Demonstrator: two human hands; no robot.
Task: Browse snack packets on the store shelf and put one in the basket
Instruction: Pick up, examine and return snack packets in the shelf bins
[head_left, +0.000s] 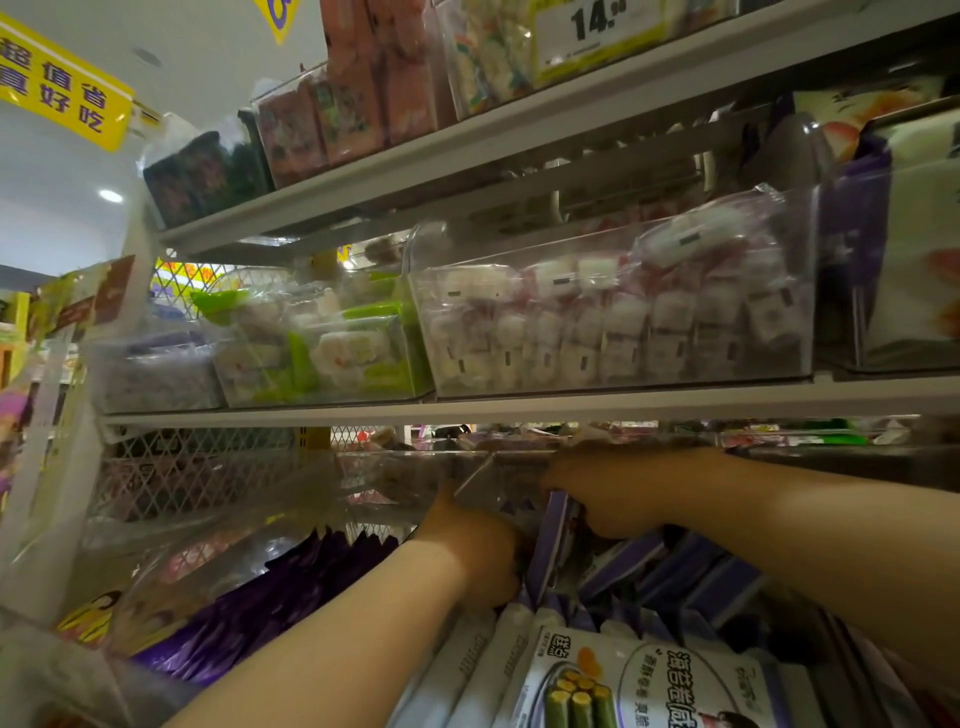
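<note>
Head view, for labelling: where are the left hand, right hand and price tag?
left hand (470, 548), head view, back of hand.
right hand (613, 493), head view, back of hand.
price tag (592, 23), head view, its printed number.

A shelf (519, 402) runs close above the left hand (478, 551) and right hand (613, 493); purple packets (553, 538) crowd between them
</note>
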